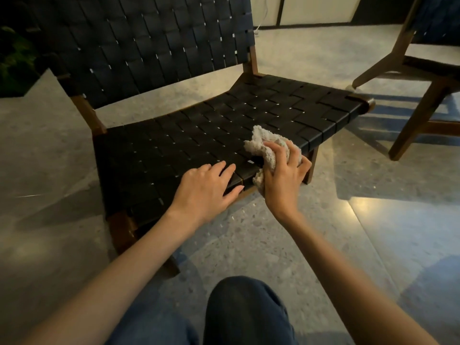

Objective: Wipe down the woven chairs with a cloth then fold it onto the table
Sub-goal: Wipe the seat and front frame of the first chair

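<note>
Right hand (283, 170) clutches bunched cloth (263, 145) on woven chair seat (199, 135); left hand (206, 188) lies flat, fingers relaxed. Risk: the bunched wad skips strap gaps.

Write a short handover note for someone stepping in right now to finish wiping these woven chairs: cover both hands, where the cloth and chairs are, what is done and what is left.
Left hand: open, fingers flat on the front edge of the near woven chair.
Right hand: grips the bunched cloth, pressed on the seat's front right part.
Second chair: stands to the right, nobody touching it.
Done: wiping of the near seat is under way; how much is clean cannot be told.
Left: the rest of this chair, the second chair, then folding the cloth onto the table, which is not in view.
</note>
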The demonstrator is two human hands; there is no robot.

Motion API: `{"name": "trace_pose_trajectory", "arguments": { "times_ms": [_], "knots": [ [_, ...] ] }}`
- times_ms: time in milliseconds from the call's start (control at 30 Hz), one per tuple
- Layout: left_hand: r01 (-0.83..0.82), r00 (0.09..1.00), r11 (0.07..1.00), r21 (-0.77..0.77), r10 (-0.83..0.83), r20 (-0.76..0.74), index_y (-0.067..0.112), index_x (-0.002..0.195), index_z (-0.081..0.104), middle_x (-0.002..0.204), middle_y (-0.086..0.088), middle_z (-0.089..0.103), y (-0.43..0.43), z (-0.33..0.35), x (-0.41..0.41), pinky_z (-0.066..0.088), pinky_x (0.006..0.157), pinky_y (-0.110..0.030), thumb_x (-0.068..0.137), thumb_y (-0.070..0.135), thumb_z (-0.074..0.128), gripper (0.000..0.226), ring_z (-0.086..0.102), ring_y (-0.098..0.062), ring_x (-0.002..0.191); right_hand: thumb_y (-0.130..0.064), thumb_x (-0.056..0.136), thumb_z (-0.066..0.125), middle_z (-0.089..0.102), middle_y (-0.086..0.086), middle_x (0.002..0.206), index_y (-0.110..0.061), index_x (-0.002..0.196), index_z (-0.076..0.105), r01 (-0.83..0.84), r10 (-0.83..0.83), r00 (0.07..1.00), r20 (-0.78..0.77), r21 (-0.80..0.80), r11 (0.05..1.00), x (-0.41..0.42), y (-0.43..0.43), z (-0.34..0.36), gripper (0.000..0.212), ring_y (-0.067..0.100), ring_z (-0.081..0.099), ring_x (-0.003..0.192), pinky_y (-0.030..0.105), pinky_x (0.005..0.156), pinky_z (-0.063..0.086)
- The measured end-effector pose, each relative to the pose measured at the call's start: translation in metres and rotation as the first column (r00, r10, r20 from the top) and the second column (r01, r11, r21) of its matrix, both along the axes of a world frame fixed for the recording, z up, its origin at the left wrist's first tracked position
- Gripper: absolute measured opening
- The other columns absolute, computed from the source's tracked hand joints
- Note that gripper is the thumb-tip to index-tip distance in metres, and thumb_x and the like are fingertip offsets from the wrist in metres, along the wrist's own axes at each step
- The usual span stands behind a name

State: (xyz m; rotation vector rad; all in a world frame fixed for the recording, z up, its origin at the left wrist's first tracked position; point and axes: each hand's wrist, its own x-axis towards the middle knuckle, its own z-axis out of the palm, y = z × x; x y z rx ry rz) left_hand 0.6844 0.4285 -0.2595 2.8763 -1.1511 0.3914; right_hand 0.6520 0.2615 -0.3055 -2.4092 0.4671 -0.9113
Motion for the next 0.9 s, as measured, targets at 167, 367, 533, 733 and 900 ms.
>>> {"name": "trace_pose_trajectory", "arguments": {
  "times_ms": [167, 367, 533, 733, 900],
  "knots": [
    [0.103, 0.989, 0.976, -0.191, -0.080, 0.122, 0.009, 0.128, 0.056, 0.125, -0.011, 0.062, -0.004, -0.020, -0.021, 0.050, 0.091, -0.038, 0.091, 0.025, 0.058, 0.040, 0.059, -0.026, 0.114, -0.028, 0.092, 0.048, 0.036, -0.002, 0.134, -0.034, 0.123, 0.051, -0.218, 0.212, 0.974, 0.082, 0.074, 0.973, -0.023, 0.004, -0.009, 0.032, 0.017, 0.028, 0.116, 0.016, 0.101, 0.023],
    [0.387, 0.910, 0.871, -0.302, -0.307, 0.280, 0.004, 0.135, 0.048, 0.137, -0.013, 0.052, -0.016, -0.064, -0.035, 0.043, 0.104, -0.036, 0.090, 0.002, 0.058, 0.046, 0.047, -0.023, 0.129, -0.029, 0.088, 0.048, 0.047, 0.002, 0.115, -0.028, 0.124, 0.035, -0.340, 0.323, 0.939, 0.117, 0.184, 0.922, -0.062, -0.021, -0.019, 0.038, 0.014, 0.050, 0.102, 0.023, 0.088, 0.043],
    [0.353, 0.932, 0.831, -0.430, -0.354, 0.079, 0.005, 0.134, 0.051, 0.129, -0.014, 0.058, -0.027, -0.104, -0.043, 0.058, 0.080, -0.035, 0.085, 0.000, 0.066, 0.051, 0.059, -0.025, 0.114, -0.032, 0.087, 0.047, 0.043, -0.004, 0.097, -0.026, 0.110, 0.013, -0.355, 0.410, 0.888, -0.210, 0.256, 0.899, -0.083, -0.033, -0.038, 0.041, 0.009, 0.054, 0.081, 0.018, 0.069, 0.049],
    [0.009, 0.744, 0.859, -0.512, -0.348, -0.571, 0.042, 0.146, 0.009, 0.148, -0.004, 0.037, -0.026, -0.149, -0.045, 0.039, 0.107, -0.036, 0.088, 0.016, 0.063, 0.082, 0.039, -0.015, 0.132, -0.019, 0.090, 0.058, 0.051, 0.004, 0.110, -0.023, 0.106, 0.026, -0.206, 0.479, 0.744, -0.466, 0.522, 0.828, -0.094, -0.016, -0.057, 0.036, 0.019, 0.057, 0.097, 0.034, 0.083, 0.052],
    [-0.070, 0.738, 0.848, -0.526, -0.311, -0.599, 0.022, 0.111, 0.059, 0.109, 0.012, 0.044, -0.012, -0.182, -0.046, 0.045, 0.077, -0.013, 0.086, 0.021, 0.066, 0.026, 0.053, -0.005, 0.094, -0.018, 0.097, 0.047, 0.055, 0.006, 0.106, -0.017, 0.109, 0.043, -0.102, 0.417, 0.792, -0.446, 0.576, 0.811, -0.089, 0.014, -0.067, 0.013, 0.022, 0.055, 0.102, 0.042, 0.091, 0.048]
  ]
}}
